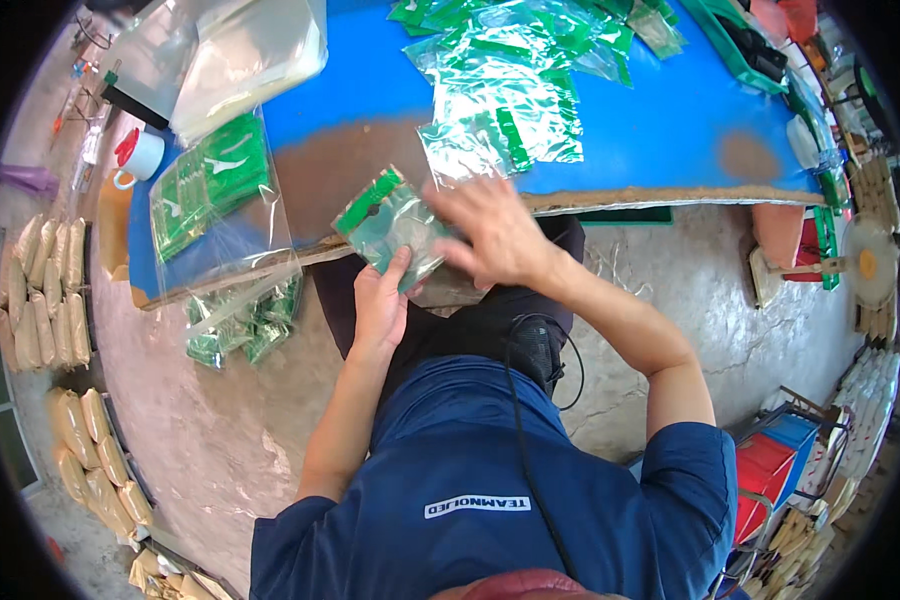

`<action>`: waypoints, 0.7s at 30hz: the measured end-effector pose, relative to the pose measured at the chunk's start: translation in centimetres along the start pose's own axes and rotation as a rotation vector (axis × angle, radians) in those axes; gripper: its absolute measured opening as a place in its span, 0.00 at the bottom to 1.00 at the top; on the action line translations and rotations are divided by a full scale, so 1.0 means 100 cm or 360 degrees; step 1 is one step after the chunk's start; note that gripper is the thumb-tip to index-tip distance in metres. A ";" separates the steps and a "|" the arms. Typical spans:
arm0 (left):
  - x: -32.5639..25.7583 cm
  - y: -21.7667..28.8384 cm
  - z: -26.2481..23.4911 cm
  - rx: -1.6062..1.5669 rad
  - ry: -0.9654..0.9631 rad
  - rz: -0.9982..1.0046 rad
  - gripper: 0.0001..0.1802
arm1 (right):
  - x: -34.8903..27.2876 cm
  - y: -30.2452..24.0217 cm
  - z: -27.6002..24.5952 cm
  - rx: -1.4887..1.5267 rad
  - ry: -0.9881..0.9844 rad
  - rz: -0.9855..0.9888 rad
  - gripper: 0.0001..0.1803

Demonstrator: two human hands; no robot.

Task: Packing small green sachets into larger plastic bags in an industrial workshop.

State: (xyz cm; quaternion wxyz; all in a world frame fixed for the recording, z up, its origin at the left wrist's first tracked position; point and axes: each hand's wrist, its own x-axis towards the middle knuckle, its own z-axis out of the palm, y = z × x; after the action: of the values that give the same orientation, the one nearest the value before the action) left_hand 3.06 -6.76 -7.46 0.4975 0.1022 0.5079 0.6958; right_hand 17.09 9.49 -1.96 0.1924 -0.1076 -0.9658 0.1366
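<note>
My left hand [382, 305] is closed on a clear plastic packet [395, 228] with a green header strip and a hang hole, thumb on its front. It is held over my lap, at the near edge of the table. My right hand [497, 232] is beside the packet's right side, its fingers smeared by motion, so I cannot tell whether they grip anything. Beyond it lies a loose heap of shiny clear packets [510, 95] with green headers. To the left, a large clear bag [278, 215] holds a stack of green-headed packets [210, 185].
The blue table [660, 120] has a worn brown edge. On its left are clear plastic sheets [250, 60] and a white mug [142, 158] with a red top. A green tray [725, 35] stands far right. More green packets [245, 325] show below the left edge; filled sacks [48, 295] stand beyond.
</note>
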 end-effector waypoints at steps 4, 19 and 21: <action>-0.004 0.018 0.005 -0.0064 0.0111 0.0004 0.14 | 0.008 0.014 -0.006 -0.0050 0.0161 0.0280 0.31; 0.009 0.016 0.012 -0.0133 -0.0098 -0.0343 0.17 | -0.016 0.005 0.006 0.0185 0.0519 0.0125 0.19; 0.012 0.012 0.017 -0.0117 -0.0170 -0.0382 0.18 | -0.005 0.010 -0.003 0.0577 0.0051 0.0485 0.18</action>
State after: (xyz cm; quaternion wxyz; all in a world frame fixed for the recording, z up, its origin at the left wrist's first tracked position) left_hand 2.89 -4.78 -6.10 0.6069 0.0594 0.4634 0.6430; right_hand 17.80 10.39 -2.14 0.2011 -0.2180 -0.8948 0.3337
